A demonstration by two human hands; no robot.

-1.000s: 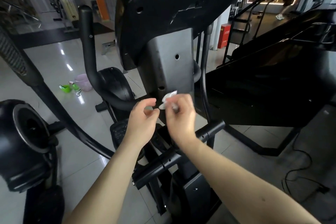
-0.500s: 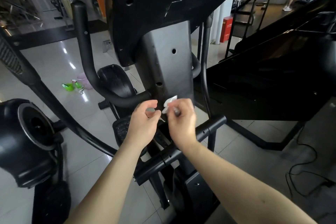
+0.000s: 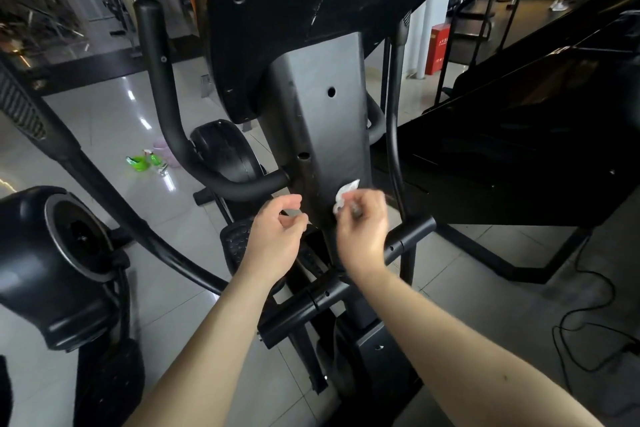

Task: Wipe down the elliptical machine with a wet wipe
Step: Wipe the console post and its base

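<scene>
Since half a second ago the hands have drawn slightly apart: the right hand (image 3: 363, 236) has carried the wet wipe (image 3: 346, 194) a little to the right across the column (image 3: 322, 121), and the gap to the left hand (image 3: 273, 239) is wider.

The elliptical machine (image 3: 294, 10) is black moulded plastic at the top, smooth and faintly glossy, with a jagged crack running through its underside. Below it the column is a flat grey panel, dull and scuffed, with round holes. A matte black handlebar (image 3: 162, 107) curves in from the left, and a round black tube (image 3: 408, 237) crosses under the hands. The tiled floor (image 3: 114, 135) is shiny, and green spray bottles (image 3: 138, 163) lie on it.

The wipe is a small white crumpled scrap, pinched in the right hand's fingertips in front of the column's lower end — whether it touches the panel cannot be told. The left hand's fingers are loosely curled, thumb near forefinger, with nothing visible in them.
</scene>
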